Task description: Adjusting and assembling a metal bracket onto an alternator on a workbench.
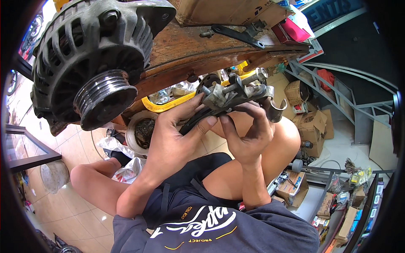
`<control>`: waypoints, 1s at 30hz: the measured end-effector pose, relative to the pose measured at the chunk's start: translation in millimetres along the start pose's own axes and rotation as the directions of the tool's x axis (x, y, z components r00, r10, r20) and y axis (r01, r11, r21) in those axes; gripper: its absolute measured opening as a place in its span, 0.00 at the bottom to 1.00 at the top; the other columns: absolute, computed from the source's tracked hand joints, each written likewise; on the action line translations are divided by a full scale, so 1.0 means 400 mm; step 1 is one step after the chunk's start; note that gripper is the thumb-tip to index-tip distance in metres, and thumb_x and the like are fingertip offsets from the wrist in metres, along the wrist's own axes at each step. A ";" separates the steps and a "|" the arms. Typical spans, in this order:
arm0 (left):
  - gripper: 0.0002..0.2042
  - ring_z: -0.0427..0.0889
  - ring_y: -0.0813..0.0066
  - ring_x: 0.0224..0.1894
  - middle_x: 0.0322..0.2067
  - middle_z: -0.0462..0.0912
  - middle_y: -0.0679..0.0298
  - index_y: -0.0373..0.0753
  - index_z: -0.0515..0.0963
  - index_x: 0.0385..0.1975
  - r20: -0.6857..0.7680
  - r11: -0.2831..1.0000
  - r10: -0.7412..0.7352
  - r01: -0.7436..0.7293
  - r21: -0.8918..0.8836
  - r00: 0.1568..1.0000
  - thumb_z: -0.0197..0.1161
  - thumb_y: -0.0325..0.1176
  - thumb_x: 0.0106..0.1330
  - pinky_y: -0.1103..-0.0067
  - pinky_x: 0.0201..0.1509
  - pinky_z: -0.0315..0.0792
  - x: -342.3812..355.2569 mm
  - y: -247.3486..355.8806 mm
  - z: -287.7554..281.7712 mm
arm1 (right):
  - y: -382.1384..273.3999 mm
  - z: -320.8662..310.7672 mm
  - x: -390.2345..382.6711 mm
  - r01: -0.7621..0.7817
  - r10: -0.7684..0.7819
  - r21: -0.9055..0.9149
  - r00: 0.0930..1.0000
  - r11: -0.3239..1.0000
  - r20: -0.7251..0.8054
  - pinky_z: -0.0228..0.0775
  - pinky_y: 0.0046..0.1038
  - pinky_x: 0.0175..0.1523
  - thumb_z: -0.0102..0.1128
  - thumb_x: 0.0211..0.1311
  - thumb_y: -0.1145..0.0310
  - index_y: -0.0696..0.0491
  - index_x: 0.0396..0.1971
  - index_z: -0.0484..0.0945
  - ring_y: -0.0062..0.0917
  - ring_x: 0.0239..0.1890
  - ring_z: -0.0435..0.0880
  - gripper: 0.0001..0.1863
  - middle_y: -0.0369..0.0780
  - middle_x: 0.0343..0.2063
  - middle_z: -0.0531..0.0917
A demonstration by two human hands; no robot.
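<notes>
Between my two hands is a dark metal bracket (236,98) with bolts through it and a curved, hook-like clip at its right end. My left hand (175,133) grips its left, lower end, thumb lying along the dark arm. Fingers of my right hand (249,133) are closed on its underside near the clip; the fingertips are partly hidden. The palms and fingers look smudged with grease. Left of the bracket, a large alternator (95,46) with a shiny grooved pulley (105,99) stands on the wooden table's edge, touched by neither hand.
On the wooden table (181,46) lie another black bracket (238,36) with bolts and a cardboard box (219,12). A yellow-rimmed tray (162,106) and a round tub (141,133) sit below. Boxes (312,128) and a metal frame (325,92) stand at right.
</notes>
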State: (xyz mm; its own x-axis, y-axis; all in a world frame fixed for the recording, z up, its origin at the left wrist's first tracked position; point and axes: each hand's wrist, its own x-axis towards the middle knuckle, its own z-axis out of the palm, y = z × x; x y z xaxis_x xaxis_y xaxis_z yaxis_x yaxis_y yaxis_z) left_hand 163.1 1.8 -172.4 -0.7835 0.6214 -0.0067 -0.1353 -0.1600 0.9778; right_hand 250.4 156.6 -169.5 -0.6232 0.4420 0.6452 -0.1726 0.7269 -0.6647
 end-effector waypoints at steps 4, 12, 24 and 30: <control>0.24 0.81 0.82 0.47 0.43 0.88 0.57 0.25 0.76 0.58 0.015 1.000 0.000 0.000 0.022 1.000 0.71 0.32 0.66 0.80 0.55 0.73 -0.001 -0.002 -0.003 | 0.010 0.001 -0.001 0.104 -0.096 -0.210 0.994 0.972 0.051 0.72 0.39 0.54 0.78 0.48 0.73 0.56 0.36 0.85 0.42 0.48 0.82 0.14 0.43 0.42 0.85; 0.21 0.77 0.86 0.42 0.37 0.87 0.62 0.29 0.79 0.56 0.038 0.999 0.004 -0.005 0.037 0.999 0.70 0.32 0.66 0.81 0.52 0.73 -0.005 0.018 -0.003 | -0.005 -0.004 0.027 0.365 -0.330 -0.291 0.930 0.884 0.164 0.73 0.31 0.48 0.72 0.53 0.79 0.63 0.40 0.81 0.34 0.40 0.81 0.14 0.45 0.38 0.83; 0.23 0.77 0.83 0.46 0.43 0.85 0.63 0.32 0.76 0.62 0.048 1.000 -0.005 0.005 0.000 0.999 0.62 0.41 0.74 0.82 0.54 0.71 -0.009 0.035 -0.012 | 0.009 0.016 -0.016 -0.084 0.075 0.110 0.994 0.990 0.082 0.80 0.30 0.43 0.74 0.51 0.81 0.59 0.42 0.81 0.34 0.38 0.89 0.17 0.46 0.40 0.87; 0.22 0.77 0.82 0.46 0.44 0.83 0.66 0.37 0.76 0.63 0.123 0.983 -0.038 0.059 -0.174 0.992 0.59 0.44 0.77 0.80 0.57 0.70 0.011 0.002 -0.033 | 0.032 0.006 -0.037 -0.016 0.003 0.101 0.991 0.995 0.131 0.80 0.24 0.49 0.70 0.58 0.83 0.62 0.42 0.78 0.23 0.44 0.85 0.13 0.44 0.43 0.85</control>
State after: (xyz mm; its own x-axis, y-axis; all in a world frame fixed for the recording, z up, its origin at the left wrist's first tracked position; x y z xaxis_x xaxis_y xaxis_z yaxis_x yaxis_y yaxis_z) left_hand 151.5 -5.6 -174.4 -0.6975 0.7163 -0.0177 -0.2848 -0.2545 0.9242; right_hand 255.7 158.2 -188.3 -0.7181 0.3717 0.5884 -0.2385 0.6628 -0.7098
